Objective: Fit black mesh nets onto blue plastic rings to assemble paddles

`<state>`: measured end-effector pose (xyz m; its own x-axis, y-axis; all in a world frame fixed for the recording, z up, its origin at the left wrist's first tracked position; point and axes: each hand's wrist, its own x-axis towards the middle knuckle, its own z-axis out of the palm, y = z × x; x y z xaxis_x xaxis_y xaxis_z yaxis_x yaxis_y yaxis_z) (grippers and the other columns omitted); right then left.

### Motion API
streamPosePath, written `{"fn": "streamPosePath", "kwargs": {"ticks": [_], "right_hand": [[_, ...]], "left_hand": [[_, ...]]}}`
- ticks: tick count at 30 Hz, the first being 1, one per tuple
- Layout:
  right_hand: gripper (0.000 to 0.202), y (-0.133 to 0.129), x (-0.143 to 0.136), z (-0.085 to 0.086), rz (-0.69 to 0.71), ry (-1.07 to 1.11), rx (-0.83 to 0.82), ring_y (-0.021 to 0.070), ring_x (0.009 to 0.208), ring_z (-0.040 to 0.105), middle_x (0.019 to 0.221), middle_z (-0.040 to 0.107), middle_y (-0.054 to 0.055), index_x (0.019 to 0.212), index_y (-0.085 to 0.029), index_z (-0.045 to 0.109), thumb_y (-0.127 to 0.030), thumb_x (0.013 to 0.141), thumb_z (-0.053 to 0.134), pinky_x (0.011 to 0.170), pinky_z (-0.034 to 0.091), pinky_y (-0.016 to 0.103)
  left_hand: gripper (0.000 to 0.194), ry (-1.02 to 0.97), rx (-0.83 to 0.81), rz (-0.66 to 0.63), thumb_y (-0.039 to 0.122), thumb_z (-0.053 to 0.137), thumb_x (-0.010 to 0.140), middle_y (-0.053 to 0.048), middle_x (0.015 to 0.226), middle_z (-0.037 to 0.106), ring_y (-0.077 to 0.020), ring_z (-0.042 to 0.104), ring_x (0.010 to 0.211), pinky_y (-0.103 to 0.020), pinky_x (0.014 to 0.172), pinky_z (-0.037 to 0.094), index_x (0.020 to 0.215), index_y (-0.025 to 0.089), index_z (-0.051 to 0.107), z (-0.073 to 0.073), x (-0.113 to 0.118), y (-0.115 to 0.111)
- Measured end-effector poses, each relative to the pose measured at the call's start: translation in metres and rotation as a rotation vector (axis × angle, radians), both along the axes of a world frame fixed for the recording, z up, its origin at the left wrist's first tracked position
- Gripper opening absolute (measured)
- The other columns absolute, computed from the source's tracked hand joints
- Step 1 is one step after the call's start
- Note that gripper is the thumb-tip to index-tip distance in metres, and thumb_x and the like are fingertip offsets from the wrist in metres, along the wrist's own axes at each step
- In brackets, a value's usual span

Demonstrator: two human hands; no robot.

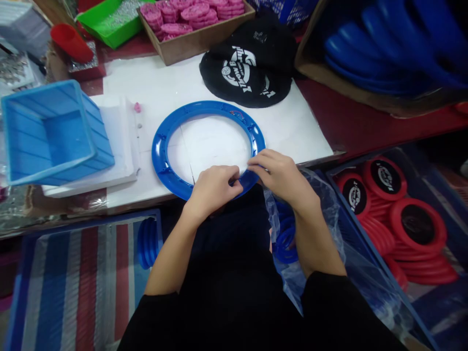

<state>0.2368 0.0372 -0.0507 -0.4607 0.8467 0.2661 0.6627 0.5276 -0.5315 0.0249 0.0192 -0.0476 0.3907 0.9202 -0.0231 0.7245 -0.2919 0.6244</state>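
Observation:
A blue plastic ring (161, 146) lies on the white board, its channelled side up, with small wires at its upper right. My left hand (215, 187) is over the ring's near edge, its thumb and fingers drawn together; anything between them is too small to make out. At the ring's lower right, my right hand (276, 173) has its thumb and index finger pinched at the rim, and what they hold cannot be told. Black printed fabric discs (252, 68) lie behind the ring.
A light blue bin (62, 131) stands at left on white sheets. At the back are a green tray (109, 22) and a carton of pink parts (197, 36). Blue rings (383, 48) fill a box at upper right. A crate of red rings (417, 222) sits at lower right.

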Motion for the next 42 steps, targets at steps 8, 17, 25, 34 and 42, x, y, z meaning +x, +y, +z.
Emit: {"fn": "streamPosePath", "kwargs": {"ticks": [8, 17, 25, 34, 42], "right_hand": [[0.025, -0.029, -0.017, -0.002, -0.126, -0.325, 0.02, 0.0301, 0.097, 0.062, 0.102, 0.068, 0.012, 0.119, -0.019, 0.072, -0.017, 0.109, 0.049, 0.077, 0.046, 0.038], [0.023, -0.052, -0.049, 0.009, -0.211, -0.449, -0.018, 0.0261, 0.085, 0.061, 0.092, 0.069, 0.009, 0.103, -0.021, 0.072, -0.017, 0.11, 0.05, 0.064, 0.034, 0.036], [0.021, -0.034, -0.023, 0.016, -0.049, -0.068, -0.175, 0.0255, 0.096, 0.069, 0.106, 0.075, 0.008, 0.122, -0.022, 0.072, -0.021, 0.105, 0.06, 0.082, 0.05, 0.035], [0.017, -0.017, -0.016, 0.01, -0.014, 0.018, -0.045, 0.0257, 0.097, 0.07, 0.101, 0.075, 0.007, 0.101, -0.023, 0.074, -0.02, 0.105, 0.058, 0.091, 0.054, 0.041], [0.028, -0.028, -0.014, -0.006, -0.058, -0.04, 0.041, 0.0219, 0.083, 0.058, 0.112, 0.06, 0.011, 0.115, -0.022, 0.076, -0.023, 0.11, 0.048, 0.081, 0.054, 0.041]], "left_hand": [[0.016, -0.036, 0.048, -0.299, 0.021, 0.056, 0.096, -0.005, 0.096, 0.078, -0.0198, 0.07, 0.087, -0.031, 0.078, 0.047, 0.093, 0.02, 0.072, 0.004, -0.028, 0.005], [0.024, 0.177, 0.034, -0.246, 0.017, 0.046, 0.102, -0.011, 0.105, 0.078, -0.0248, 0.073, 0.095, -0.035, 0.082, 0.053, 0.107, 0.016, 0.07, 0.014, -0.019, -0.007], [0.016, 0.061, 0.052, -0.202, 0.018, 0.055, 0.095, -0.005, 0.094, 0.078, -0.0214, 0.071, 0.086, -0.032, 0.075, 0.049, 0.096, 0.019, 0.071, 0.001, -0.026, -0.004], [0.018, 0.004, 0.048, -0.212, 0.019, 0.054, 0.094, -0.005, 0.093, 0.078, -0.02, 0.069, 0.083, -0.033, 0.074, 0.046, 0.092, 0.02, 0.071, -0.001, -0.027, -0.004], [0.024, 0.028, 0.026, -0.246, 0.022, 0.051, 0.098, -0.006, 0.101, 0.079, -0.0205, 0.072, 0.09, -0.032, 0.078, 0.049, 0.1, 0.02, 0.074, 0.001, -0.033, -0.003]]}}
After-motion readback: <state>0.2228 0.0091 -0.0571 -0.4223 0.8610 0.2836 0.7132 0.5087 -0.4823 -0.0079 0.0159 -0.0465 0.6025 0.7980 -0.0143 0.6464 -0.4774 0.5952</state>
